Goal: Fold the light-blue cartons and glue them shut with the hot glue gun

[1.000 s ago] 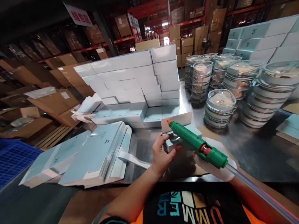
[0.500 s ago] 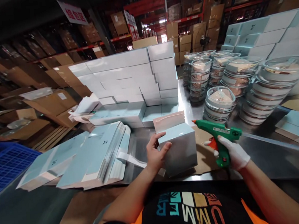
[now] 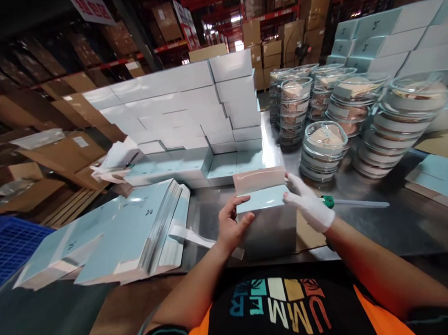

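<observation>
1. The setting was a warehouse packing area.
2. Red racking [image 3: 281,13] and stacked brown cartons [image 3: 251,33] filled the background; the racking's dim left part appeared to hold further cartons.
3. A metal worktable [image 3: 364,232] carried a wall of white boxes [image 3: 167,108], flattened pale-blue cartons [image 3: 127,231] and stacked round clear containers [image 3: 323,151].
4. A red-lettered sign [image 3: 92,8] hung at upper left.

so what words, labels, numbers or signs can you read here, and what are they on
"组包区": red, on the white sign.
"UMMER": on the black shirt, running right to left here.
Flat blue cartons: dark marks, too small to read.
White label on a brown carton: too small.
Rack placard: blurred.
Held box: no text visible.
</observation>
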